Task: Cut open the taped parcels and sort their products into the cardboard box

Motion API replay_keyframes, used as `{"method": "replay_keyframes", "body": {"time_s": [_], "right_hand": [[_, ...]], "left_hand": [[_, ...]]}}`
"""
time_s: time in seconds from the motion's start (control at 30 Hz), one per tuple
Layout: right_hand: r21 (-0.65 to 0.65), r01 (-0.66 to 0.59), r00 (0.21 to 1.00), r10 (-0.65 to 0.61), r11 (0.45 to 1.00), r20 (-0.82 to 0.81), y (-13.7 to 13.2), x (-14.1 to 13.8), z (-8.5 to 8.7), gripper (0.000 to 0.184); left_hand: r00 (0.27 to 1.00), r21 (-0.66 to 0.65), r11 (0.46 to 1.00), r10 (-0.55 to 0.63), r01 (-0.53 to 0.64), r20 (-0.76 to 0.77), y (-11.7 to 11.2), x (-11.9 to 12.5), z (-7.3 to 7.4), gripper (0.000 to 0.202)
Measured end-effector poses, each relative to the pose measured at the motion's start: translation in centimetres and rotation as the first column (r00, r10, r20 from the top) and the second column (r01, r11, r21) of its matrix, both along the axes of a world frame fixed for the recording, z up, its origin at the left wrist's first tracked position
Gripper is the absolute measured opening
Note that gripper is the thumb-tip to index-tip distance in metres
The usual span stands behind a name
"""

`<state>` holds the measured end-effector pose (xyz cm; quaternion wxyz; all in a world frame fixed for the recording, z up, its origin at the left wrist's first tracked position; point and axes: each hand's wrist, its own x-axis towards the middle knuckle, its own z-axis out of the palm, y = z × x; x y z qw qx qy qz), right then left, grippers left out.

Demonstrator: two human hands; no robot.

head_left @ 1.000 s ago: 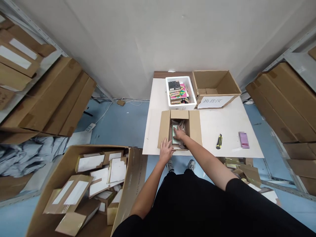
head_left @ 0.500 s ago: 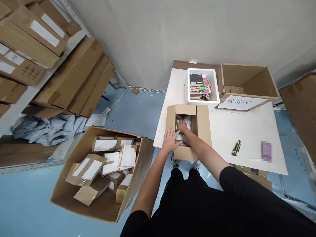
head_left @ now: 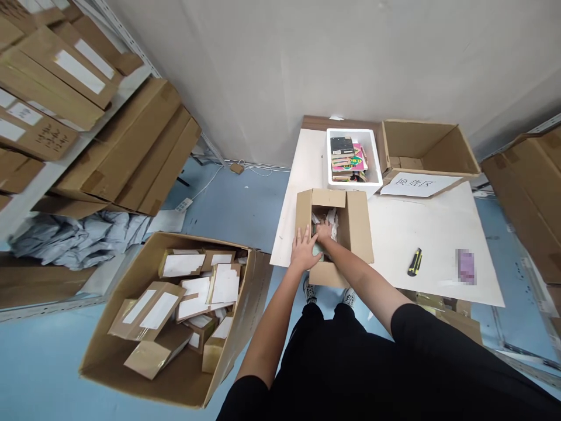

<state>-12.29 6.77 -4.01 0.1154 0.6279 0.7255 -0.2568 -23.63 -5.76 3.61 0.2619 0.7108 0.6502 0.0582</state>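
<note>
your left hand (head_left: 303,250) lies on the left side of the open carton (head_left: 360,228), with the fingers straight and spread over the left flap, so its grip is released, and its thumb points across the opening. your right hand (head_left: 324,230) is down inside this carton, and the wrist passes over the near part of the opening. the fingers of this hand are partly hidden, so i cannot tell if they grasp something or only press. just below them you can see a small part of a pale green item (head_left: 317,252), which is inside the carton, between your two hands, and whitish packing paper (head_left: 334,219) is to the right of your right hand

the carton stands at the near edge of the white table (head_left: 394,225), its flaps are folded outward, and the near flap reaches toward you past this edge. just behind it is a white foam box (head_left: 375,161), in which a black box (head_left: 341,145) and a pink package (head_left: 358,156) lie among other things. beside the foam box, to the right, stands a bigger carton (head_left: 432,137) with a handwritten paper (head_left: 418,184) on its front. farther right on the table, apart from your hands, lies a black and yellow cutter knife (head_left: 415,262)
</note>
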Motion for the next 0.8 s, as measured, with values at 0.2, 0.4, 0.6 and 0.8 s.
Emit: {"method": "replay_keyframes", "body": {"time_s": [0.2, 0.4, 0.6, 0.8], "right_hand": [[0.045, 0.094, 0.996, -0.093, 0.995, -0.011, -1.4, 0.4, 2.4, 0.057], [0.095, 0.111, 0.991, -0.103, 0.989, -0.087, -3.8, 1.3, 3.5, 0.052], [0.084, 0.19, 0.975, -0.178, 0.978, -0.133, -3.1, 1.2, 3.7, 0.052], [0.167, 0.186, 0.97, -0.153, 0.968, -0.188, -3.1, 0.5, 3.8, 0.061]], "left_hand": [[1.0, -0.014, 1.0, -0.01, 0.01, -0.001, 0.2, 0.1, 0.2, 0.087], [1.0, -0.015, 1.0, -0.009, 0.009, 0.018, 0.3, -0.1, 0.1, 0.083], [1.0, -0.029, 1.0, -0.003, 0.003, 0.008, 0.2, 0.0, 0.3, 0.079], [1.0, -0.018, 1.0, -0.014, 0.014, -0.011, -0.2, -0.3, 0.4, 0.081]]}}
